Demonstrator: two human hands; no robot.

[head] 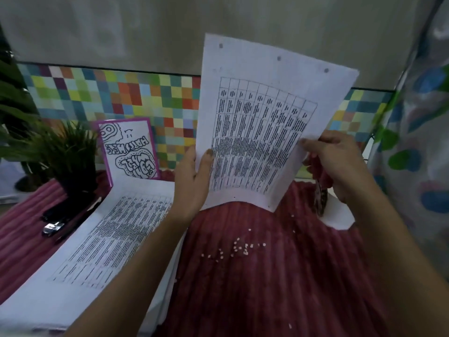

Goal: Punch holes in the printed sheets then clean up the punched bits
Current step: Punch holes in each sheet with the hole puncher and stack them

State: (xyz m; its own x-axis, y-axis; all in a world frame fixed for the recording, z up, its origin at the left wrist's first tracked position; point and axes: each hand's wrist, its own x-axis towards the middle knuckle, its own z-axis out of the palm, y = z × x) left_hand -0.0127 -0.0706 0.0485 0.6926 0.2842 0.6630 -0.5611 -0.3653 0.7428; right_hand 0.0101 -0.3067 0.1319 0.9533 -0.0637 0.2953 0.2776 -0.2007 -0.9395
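A printed sheet (262, 122) with a table on it is held upright in the middle of the view; three punched holes show along its top edge. My left hand (194, 181) pinches its lower left edge, thumb on the front. My right hand (335, 161) pinches its right edge. A stack of printed sheets (102, 239) lies flat on the left. Several small white punched bits (240, 248) are scattered on the red ribbed cloth (279, 288) below the sheet. A dark patterned object (320, 198), partly hidden under my right hand, rests on a white paper piece (340, 215).
A black stapler-like tool (58, 220) and a dark potted plant (70, 161) sit at the left. A purple-framed drawing (128, 149) leans against the coloured tile wall (121, 98). A patterned curtain (418, 142) hangs at the right.
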